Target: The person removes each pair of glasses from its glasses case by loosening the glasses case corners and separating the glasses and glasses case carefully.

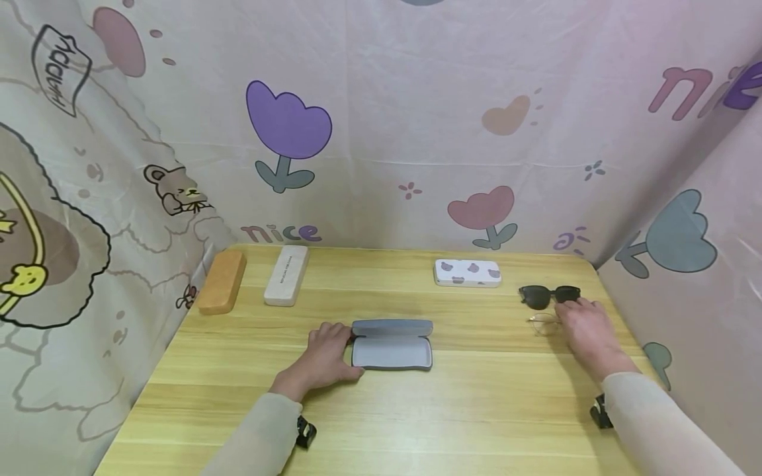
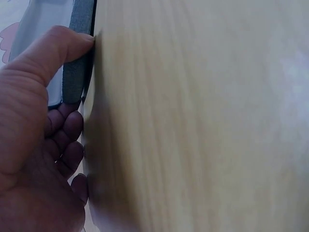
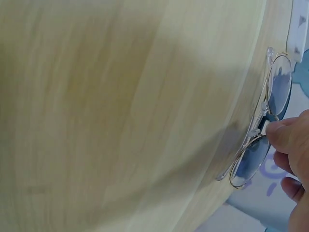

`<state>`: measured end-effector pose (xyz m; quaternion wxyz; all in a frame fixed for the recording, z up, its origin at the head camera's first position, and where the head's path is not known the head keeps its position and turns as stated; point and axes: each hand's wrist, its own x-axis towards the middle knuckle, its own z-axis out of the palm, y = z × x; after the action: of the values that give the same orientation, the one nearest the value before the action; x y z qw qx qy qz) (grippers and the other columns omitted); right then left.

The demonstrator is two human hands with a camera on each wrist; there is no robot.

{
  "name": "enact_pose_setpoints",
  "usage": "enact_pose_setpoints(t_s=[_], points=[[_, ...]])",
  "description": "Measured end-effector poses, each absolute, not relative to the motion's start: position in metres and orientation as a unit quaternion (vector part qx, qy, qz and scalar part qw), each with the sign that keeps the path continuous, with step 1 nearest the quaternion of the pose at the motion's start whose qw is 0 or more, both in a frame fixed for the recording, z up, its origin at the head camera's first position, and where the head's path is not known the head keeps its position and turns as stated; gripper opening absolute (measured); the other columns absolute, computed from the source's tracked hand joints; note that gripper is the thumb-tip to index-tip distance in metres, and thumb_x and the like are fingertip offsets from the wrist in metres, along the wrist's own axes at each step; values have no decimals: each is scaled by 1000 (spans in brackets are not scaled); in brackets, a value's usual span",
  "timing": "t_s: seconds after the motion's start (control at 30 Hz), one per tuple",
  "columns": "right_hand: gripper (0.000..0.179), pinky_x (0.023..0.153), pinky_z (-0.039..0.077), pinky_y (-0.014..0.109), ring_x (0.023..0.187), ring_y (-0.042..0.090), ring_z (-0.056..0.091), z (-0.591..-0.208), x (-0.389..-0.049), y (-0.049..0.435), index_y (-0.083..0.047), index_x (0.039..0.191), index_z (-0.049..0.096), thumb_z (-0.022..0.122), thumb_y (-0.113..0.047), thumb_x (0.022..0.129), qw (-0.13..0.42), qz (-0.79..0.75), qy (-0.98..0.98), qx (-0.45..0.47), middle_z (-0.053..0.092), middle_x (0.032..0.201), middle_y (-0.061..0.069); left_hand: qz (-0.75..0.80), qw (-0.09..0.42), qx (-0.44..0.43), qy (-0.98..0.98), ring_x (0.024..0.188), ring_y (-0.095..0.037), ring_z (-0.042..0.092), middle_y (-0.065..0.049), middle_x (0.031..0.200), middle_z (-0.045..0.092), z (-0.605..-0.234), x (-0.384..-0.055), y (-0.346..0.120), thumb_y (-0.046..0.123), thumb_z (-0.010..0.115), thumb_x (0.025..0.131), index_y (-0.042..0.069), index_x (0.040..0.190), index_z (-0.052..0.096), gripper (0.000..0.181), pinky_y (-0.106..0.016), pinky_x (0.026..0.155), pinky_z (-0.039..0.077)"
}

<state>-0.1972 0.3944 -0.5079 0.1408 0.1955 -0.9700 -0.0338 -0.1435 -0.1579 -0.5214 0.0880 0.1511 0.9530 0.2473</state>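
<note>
An open grey glasses case [image 1: 391, 353] lies on the table, its lid tipped back and its pale lining bare. My left hand [image 1: 324, 357] grips its left end, with the thumb [image 2: 72, 42] over the front edge and the fingers curled at the side. Over at the right, my right hand [image 1: 586, 330] pinches thin gold-rimmed eyeglasses [image 3: 279, 87] near the bridge. Their clear temples lie folded behind the lenses. Just beyond are dark sunglasses [image 1: 538, 297], standing close to the right fingertips and partly covered by them.
A white case with bear prints [image 1: 467, 273] lies at the back right. Toward the back left are a light grey case [image 1: 286, 276] and an orange-brown case [image 1: 222, 283]. Printed cloth [image 1: 381, 119] hangs along the back and sides of the wooden table [image 1: 476, 410].
</note>
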Motion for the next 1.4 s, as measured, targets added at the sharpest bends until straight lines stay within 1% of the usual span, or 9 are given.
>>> enact_pose_setpoints(t_s=[0.2,0.33,0.6,0.7,0.83,0.97,1.03,1.2,1.4], points=[[23,80,45,60,92,43,61,-506,-196,400,-3,92,65,62,14,77,150,-26,-969,197,73,98,21,244,88,151,954,122,-30,47,-4,127,64,-521,-143,-158,44,88,77,2,134,63,75,-50,102,33],[22,80,45,60,90,41,60,-505,-196,400,-6,87,62,61,14,77,149,-24,-969,196,72,93,18,243,89,151,954,123,-30,47,-5,127,64,-521,-143,-158,45,88,77,2,135,62,76,-50,102,33],[19,82,45,59,91,38,59,-503,-195,400,-6,91,65,63,11,82,127,-21,-974,188,73,96,17,243,89,147,955,123,-30,47,-5,128,64,-522,-142,-158,44,88,77,2,135,62,76,-50,103,33],[20,82,45,59,94,39,60,-501,-193,399,-2,97,69,62,10,82,126,-20,-974,185,73,101,19,243,90,148,954,123,-29,47,-4,128,64,-523,-143,-158,44,88,77,2,135,62,76,-50,103,33],[32,88,45,64,105,46,61,-493,-190,390,5,112,69,59,9,82,133,-17,-975,180,70,115,25,246,88,150,954,123,-30,47,-5,128,63,-523,-143,-158,44,88,77,2,135,62,77,-50,103,33],[36,93,46,66,110,50,61,-481,-189,365,8,119,66,61,6,83,145,-12,-972,184,68,120,28,247,86,149,954,123,-30,46,-5,128,63,-523,-143,-158,44,88,77,2,134,62,76,-51,103,33],[33,91,47,65,110,49,62,-478,-189,347,7,120,67,63,1,88,155,-3,-970,186,69,119,27,246,87,148,954,123,-30,46,-4,128,63,-523,-142,-158,44,88,77,2,134,62,76,-50,103,33],[24,89,47,58,107,44,65,-477,-189,296,3,116,71,65,-11,97,192,44,-961,196,73,115,21,248,88,150,953,122,-30,47,-5,128,63,-521,-141,-158,44,88,77,2,133,62,75,-51,103,33],[23,90,48,54,101,37,67,-474,-181,226,-2,111,73,70,-21,100,192,129,-952,200,75,107,16,246,91,148,953,122,-30,46,-6,130,63,-520,-142,-158,44,87,78,2,134,62,75,-50,103,33]])
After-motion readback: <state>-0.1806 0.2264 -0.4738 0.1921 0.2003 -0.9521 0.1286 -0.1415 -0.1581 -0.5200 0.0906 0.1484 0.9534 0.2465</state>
